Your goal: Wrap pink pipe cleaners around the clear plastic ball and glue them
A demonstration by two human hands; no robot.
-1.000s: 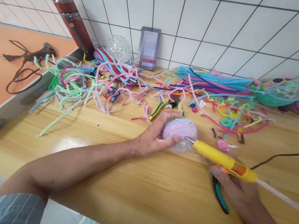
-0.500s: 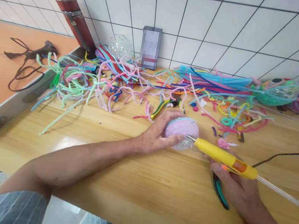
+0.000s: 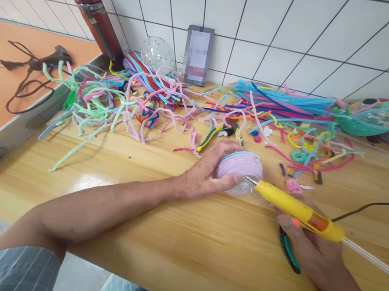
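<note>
My left hand [image 3: 210, 171] is closed around a clear ball [image 3: 241, 169] wrapped in lilac pipe cleaner, with a light blue band near its top. In my right hand [image 3: 309, 241] is a yellow glue gun [image 3: 292, 208], a clear glue stick [image 3: 375, 260] jutting from its back end. The metal nozzle touches or nearly touches the ball beside my left thumb. Teal-and-black pliers [image 3: 288, 252] show beneath my right hand, partly hidden by it; whether they lie on the table I cannot tell.
Behind my hands lie tangled pipe cleaners [image 3: 100, 104], yellow-handled pliers [image 3: 211, 138] and a blue pipe-cleaner bundle [image 3: 286, 97]. Against the tiled wall stand a phone [image 3: 197, 55], a clear ball [image 3: 158, 54] and a red flask [image 3: 93, 22]. A dark cord [image 3: 376, 201] runs off right.
The view has shifted slightly. Both hands keep their holds, and the glue gun's nozzle stays at the lower part of the ball.
</note>
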